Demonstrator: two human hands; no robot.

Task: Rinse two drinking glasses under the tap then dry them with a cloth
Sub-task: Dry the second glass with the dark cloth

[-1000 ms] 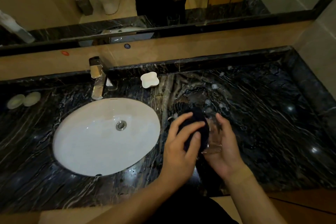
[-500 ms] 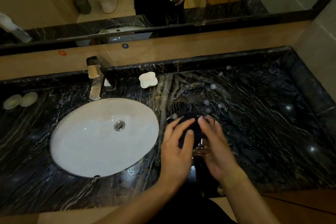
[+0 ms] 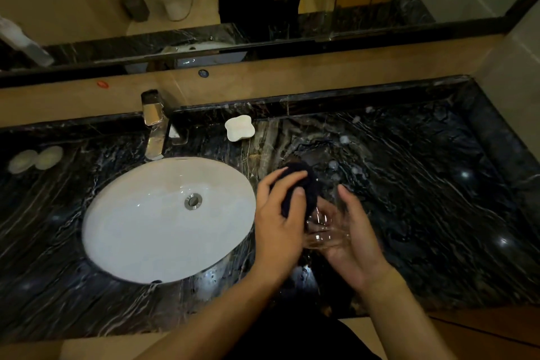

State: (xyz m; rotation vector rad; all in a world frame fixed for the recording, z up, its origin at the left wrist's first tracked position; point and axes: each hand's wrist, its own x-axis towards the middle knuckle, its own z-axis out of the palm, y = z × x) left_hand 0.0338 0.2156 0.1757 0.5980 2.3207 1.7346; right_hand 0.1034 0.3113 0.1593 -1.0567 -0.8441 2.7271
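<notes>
A clear drinking glass [image 3: 326, 229] lies on its side in my right hand [image 3: 349, 238], above the dark marble counter to the right of the basin. My right fingers curl round its far side. My left hand [image 3: 280, 222] grips a dark navy cloth [image 3: 302, 188] and presses it against the glass's mouth. Part of the cloth hangs down below the hands. A second glass stands faintly visible on the counter behind the cloth [image 3: 317, 155]; its outline is hard to make out.
A white oval basin [image 3: 131, 231] lies to the left, with a chrome tap [image 3: 155, 126] behind it, not running. A white soap dish [image 3: 239, 128] sits near the backsplash. Two pale round soaps [image 3: 35, 158] rest at far left. Water drops dot the counter [image 3: 438, 199].
The glass has turned in my right hand, whose fingers have moved from over it to its far side. My left hand has shifted the cloth round the glass's mouth.
</notes>
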